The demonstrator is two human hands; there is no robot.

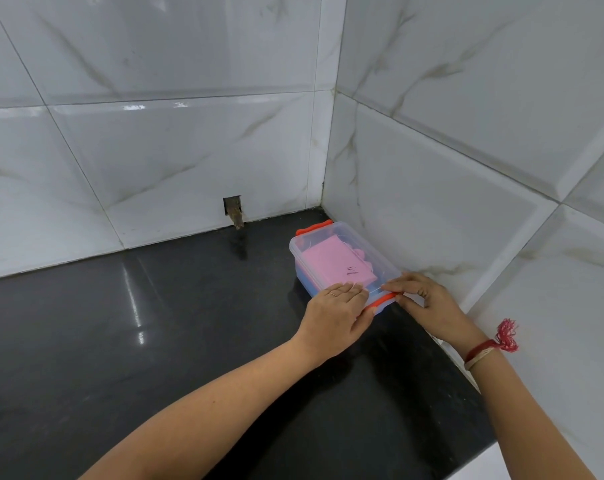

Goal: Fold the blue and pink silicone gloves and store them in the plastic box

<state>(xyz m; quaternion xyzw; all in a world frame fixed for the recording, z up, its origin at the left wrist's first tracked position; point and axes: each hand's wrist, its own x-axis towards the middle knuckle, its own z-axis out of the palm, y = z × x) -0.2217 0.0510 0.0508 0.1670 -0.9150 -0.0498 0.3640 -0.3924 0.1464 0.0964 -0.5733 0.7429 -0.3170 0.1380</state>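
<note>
A clear plastic box (385,263) with its lid on stands on the black counter in the corner of the tiled walls. A folded pink glove (335,265) shows through the lid, with a strip of blue (305,282) under it along the box's left side. One orange clasp (314,227) is at the far end, another orange clasp (383,300) at the near end. My left hand (335,315) lies flat on the near left corner of the lid, thumb at the near clasp. My right hand (425,301) pinches the near clasp's right end.
The glossy black counter (155,341) stretches left and toward me. White marble-look tiled walls (466,168) close in behind and to the right of the box. A small cut-out hole in the wall (234,211) sits at counter level, left of the box.
</note>
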